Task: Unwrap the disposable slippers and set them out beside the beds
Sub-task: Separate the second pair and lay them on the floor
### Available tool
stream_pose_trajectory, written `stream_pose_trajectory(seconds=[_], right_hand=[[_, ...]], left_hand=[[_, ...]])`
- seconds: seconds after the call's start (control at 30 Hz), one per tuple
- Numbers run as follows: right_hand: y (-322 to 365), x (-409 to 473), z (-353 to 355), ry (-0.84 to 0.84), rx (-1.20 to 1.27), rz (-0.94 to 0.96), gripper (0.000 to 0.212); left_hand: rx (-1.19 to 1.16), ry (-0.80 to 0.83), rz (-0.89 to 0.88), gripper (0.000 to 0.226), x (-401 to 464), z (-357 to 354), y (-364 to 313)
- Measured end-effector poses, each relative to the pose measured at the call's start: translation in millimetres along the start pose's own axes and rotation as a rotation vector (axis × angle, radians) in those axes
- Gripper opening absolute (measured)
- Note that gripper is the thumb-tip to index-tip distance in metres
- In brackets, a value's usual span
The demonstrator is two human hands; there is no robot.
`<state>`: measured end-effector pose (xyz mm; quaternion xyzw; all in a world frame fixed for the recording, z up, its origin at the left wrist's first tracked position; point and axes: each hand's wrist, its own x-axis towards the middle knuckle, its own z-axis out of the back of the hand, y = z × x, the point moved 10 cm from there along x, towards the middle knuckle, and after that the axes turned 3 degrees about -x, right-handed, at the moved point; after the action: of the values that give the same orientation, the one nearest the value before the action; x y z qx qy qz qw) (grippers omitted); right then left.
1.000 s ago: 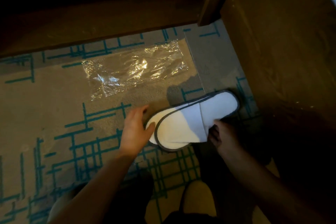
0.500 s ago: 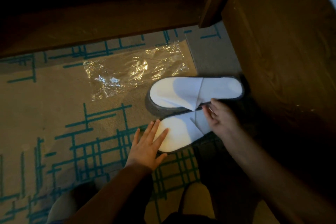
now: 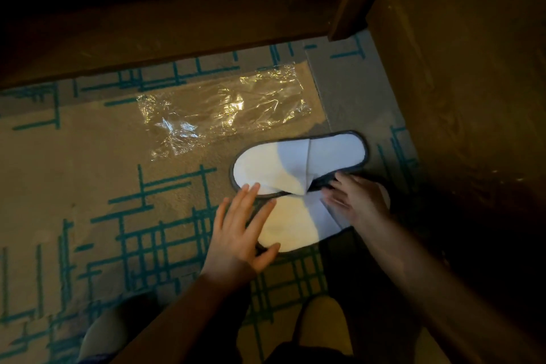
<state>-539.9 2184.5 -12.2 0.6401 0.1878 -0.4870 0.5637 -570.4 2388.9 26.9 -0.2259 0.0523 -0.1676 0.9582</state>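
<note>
We look down on the patterned carpet (image 3: 88,186), beige with teal line work, bounded at its far edge by a dark wooden panel (image 3: 165,35) and at its right edge by a second wooden panel (image 3: 461,97). Leftmost of the loose items, the empty clear plastic wrapper (image 3: 224,111) lies flat near the far edge of the carpet, unmoved since the earlier frames. Next, the left hand (image 3: 240,233) lies palm down with fingers spread and straight, grasping nothing; its fingertips now reach the heel rim of the far slipper (image 3: 298,161), and its palm and thumb cover the heel end of the near slipper (image 3: 291,223), further forward than half a second ago. Both white slippers with dark trim lie on the carpet side by side, heels to the left, toes toward the right edge. A second ago they were one stacked pair held between the hands; now they are separated, touching along their inner edges, and the far slipper sits closer to us and lower than before. The right hand (image 3: 359,204) rests over the toe end of the near slipper, fingers extended and motion-blurred; we cannot tell whether it grips anything.
</note>
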Motion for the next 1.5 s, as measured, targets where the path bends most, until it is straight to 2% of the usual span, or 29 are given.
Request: stream_pose_trajectory(seconds=[0.03,0.1,0.13,0.17,0.23,0.3,0.4,0.53,0.67,0.8,1.03,1.17,1.23,1.33,1.5], right_hand=[[11.9,-6.5,12.2,-0.083,-0.234,0.141,0.038],[45.1,-31.4,13.2,-0.231,-0.954,0.614,0.04],[44.9,-42.9,-0.3,-0.218,-1.263,0.806,0.046],[32.2,-46.1,-13.4,-0.129,-1.493,0.887,0.056],[-4.4,-32.4,-25.8,0.093,-1.715,0.809,0.085],[-29.8,-18.8,-30.1,0.168,-1.754,0.762,0.101],[-39.0,-13.6,-32.2,0.105,-1.755,0.863,0.1],[-45.1,-15.2,-28.3,0.141,-1.793,0.903,0.098],[-40.4,-28.4,-17.2,0.076,-1.714,0.984,0.103],[-46.3,-31.3,-2.0,0.045,-1.747,0.939,0.1],[-47.5,-21.2,-3.4,0.021,-1.778,0.788,0.097],[-23.4,-17.1,-9.9,0.097,-1.689,0.883,0.106],[-5.4,-11.5,-16.2,0.162,-1.711,0.891,0.113],[20.0,3.6,-26.7,0.174,-1.781,0.907,0.118],[25.9,21.7,-31.0,0.209,-1.807,0.866,0.114]], left_hand=[[0.006,-0.018,0.021,0.077,6.3,6.1,4.7],[0.014,0.05,0.056,0.081,21.9,10.0,11.6],[0.005,0.099,0.064,0.082,27.8,6.6,14.8],[0.011,0.151,0.061,0.081,32.9,1.7,16.5],[0.045,0.254,0.02,0.08,40.4,-10.4,16.1],[0.109,0.357,-0.034,0.08,42.8,-24.5,13.6],[0.149,0.45,-0.027,0.083,42.8,-38.0,21.8],[0.172,0.458,-0.042,0.093,45.5,-40.8,21.6],[0.169,0.418,0.005,0.102,40.3,-35.8,22.1],[0.11,0.485,0.071,0.111,29.3,-39.3,32.0],[0.074,0.543,0.094,0.111,28.8,-46.6,16.2],[0.122,0.515,0.068,0.115,32.8,-42.8,14.7],[0.139,0.502,0.024,0.12,31.0,-41.5,15.4],[0.151,0.53,0.008,0.125,26.4,-42.3,21.0],[0.134,0.469,0.05,0.126,36.6,-37.9,30.7]])
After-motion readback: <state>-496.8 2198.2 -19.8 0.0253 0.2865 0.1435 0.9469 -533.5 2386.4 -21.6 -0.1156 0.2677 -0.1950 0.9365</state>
